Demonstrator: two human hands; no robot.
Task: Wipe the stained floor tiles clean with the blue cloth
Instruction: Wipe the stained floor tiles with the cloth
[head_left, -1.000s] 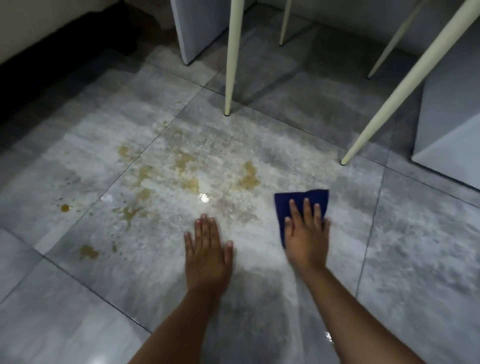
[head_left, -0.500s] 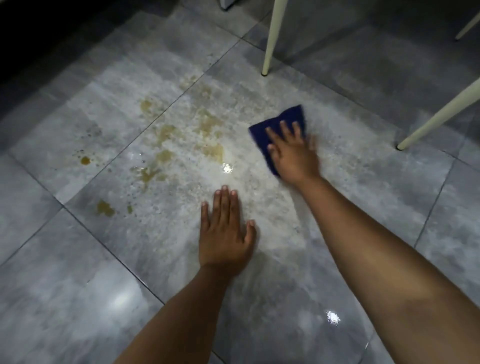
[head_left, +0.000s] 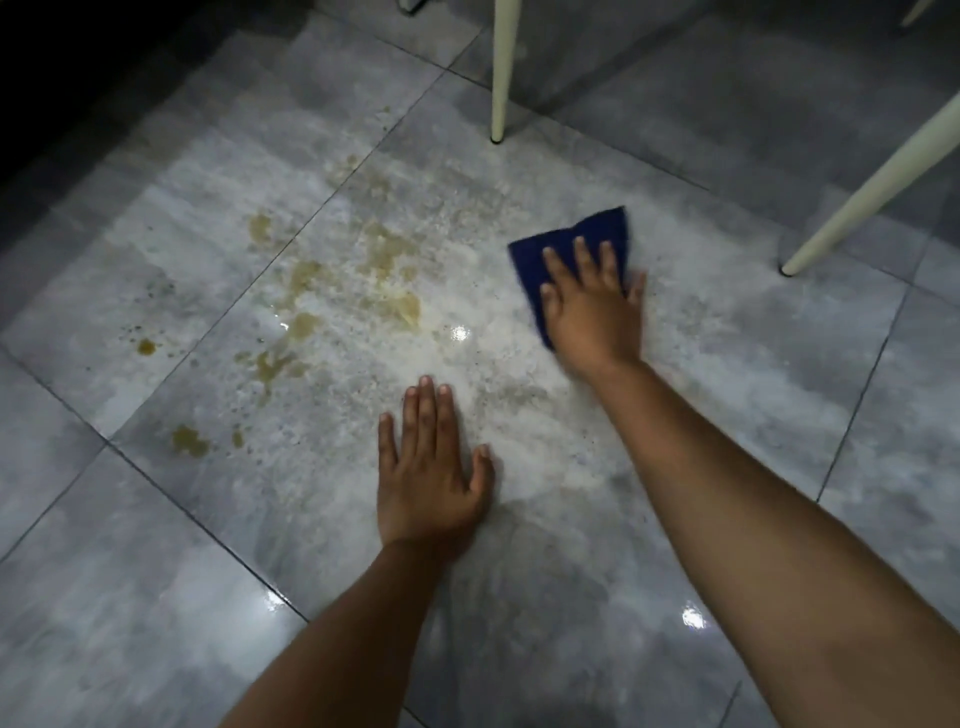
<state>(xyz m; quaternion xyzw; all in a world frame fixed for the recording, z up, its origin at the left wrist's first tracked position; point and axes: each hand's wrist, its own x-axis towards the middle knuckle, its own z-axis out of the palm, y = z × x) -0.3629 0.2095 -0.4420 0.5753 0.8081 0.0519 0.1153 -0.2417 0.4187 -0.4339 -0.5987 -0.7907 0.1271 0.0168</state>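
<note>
A folded blue cloth (head_left: 566, 244) lies flat on the grey floor tiles (head_left: 519, 426), right of centre. My right hand (head_left: 592, 306) presses down on it with fingers spread, covering its near half. Yellow-brown stains (head_left: 387, 260) spread over the wet, whitish patch of tile to the cloth's left, with more blotches (head_left: 189, 441) further left and nearer. My left hand (head_left: 428, 478) rests flat on the floor with fingers apart, holding nothing, nearer to me than the stains.
Two cream chair legs stand on the tiles: one upright leg (head_left: 500, 73) beyond the stains and a slanted leg (head_left: 872, 182) to the cloth's right. Dark shadow (head_left: 78, 78) covers the far left. Grout lines cross the glossy floor.
My right hand slid the cloth forward over the stained patch and then back to the right, off the stains. The left hand stayed planted. A blotch where the cloth passed is gone.
</note>
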